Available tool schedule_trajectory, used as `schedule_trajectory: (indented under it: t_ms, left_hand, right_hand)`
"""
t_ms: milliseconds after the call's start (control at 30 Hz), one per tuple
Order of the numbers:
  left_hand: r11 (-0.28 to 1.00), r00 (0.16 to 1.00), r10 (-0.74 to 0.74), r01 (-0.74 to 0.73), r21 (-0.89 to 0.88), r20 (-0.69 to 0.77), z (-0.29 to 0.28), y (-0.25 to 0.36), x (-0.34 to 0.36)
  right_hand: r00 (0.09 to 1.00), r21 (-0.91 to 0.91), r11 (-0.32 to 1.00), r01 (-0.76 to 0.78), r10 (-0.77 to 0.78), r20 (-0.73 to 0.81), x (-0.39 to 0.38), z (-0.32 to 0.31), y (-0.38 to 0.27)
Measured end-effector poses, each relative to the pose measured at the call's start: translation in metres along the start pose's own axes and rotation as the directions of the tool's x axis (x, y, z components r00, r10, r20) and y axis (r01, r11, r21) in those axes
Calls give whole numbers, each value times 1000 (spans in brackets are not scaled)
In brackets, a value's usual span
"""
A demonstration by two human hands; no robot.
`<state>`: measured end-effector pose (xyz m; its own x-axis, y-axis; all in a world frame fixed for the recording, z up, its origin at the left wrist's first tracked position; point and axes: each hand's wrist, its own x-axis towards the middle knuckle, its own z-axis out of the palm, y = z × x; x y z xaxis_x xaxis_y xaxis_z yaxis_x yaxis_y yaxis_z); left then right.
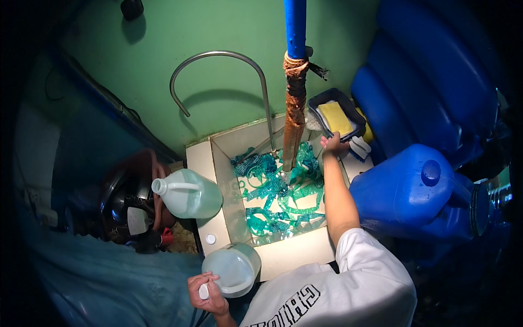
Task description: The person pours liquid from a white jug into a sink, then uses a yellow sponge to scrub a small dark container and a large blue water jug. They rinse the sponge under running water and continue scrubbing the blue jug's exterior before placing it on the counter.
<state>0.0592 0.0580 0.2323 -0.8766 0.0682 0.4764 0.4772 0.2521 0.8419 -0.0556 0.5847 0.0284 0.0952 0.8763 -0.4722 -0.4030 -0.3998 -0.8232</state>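
Note:
My left hand (211, 297) is closed around the capped neck of a translucent plastic jug (242, 259), which leans at the near left corner of a tiled basin (287, 237). My right hand (334, 144) reaches past the basin's right side, to the near edge of a dark basket (358, 131). Its visible fingers are apart, and one touches or nearly touches the basket rim. A yellow sponge (335, 118) lies in that basket. Beside the hand sits a white-handled brush (359, 146). Blue-green translucent strips and pieces (261, 191) are spread in the basin.
A second jug (199, 196), uncapped, stands on the left ledge near a white cap (211, 238). A curved metal pipe (267, 103) and a wrapped blue pole (294, 103) rise at the basin. Large blue containers (400, 191) crowd the right; a reddish-brown tub (158, 163) is left.

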Motion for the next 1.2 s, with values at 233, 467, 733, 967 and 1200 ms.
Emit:
schedule_trajectory:
  t_ms: [233,467,733,967,1200]
  left_hand:
    - [1000,1000,-9,9,-7,-5,0,1,2]
    - [1000,1000,0,0,-1,-1,0,1,1]
    - [989,995,-100,100,-104,5,-4,-3,4]
    - [987,988,-140,133,-94,-72,-6,-10,0]
    - [957,956,-287,289,27,-65,-7,2,1]
  right_hand:
    - [970,-91,995,41,-19,240,-57,-50,14]
    - [848,-369,898,-240,379,371,-74,-117,58]
    - [760,-787,540,-297,633,148,-15,-150,162]
    - [954,-992,115,58,286,89,-6,-188,218]
    - [563,-587,-42,808,348,750,-5,-174,234]
